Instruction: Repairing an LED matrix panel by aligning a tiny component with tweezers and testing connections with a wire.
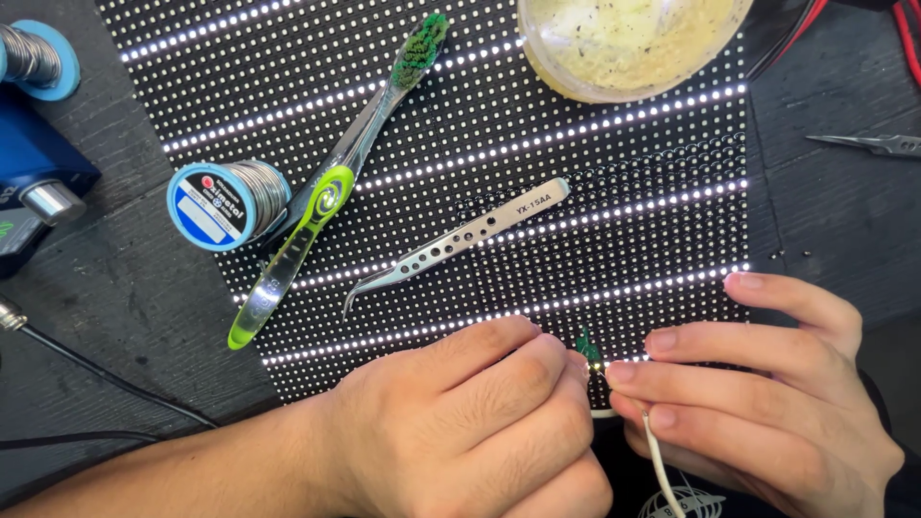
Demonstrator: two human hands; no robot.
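My left hand (pixel 470 422) and my right hand (pixel 767 384) meet at the near edge of a black panel of tiny lit dots (pixel 576 163). Between their fingertips sits a small green-tipped part (pixel 587 347) on a dark stem, pinched by both hands. A thin white wire (pixel 660 462) runs down from my right fingers. Curved steel tweezers (pixel 460 242) lie on the panel just beyond my left hand. A green and clear toothbrush (pixel 326 192) lies to their left.
A blue spool of solder wire (pixel 225 203) rests at the panel's left edge, another spool (pixel 34 56) at the far left above a blue device (pixel 38 168). A round dish of pale paste (pixel 628 43) sits at the top. More tweezers (pixel 878 144) lie right. Black cables (pixel 106 376) cross the mat.
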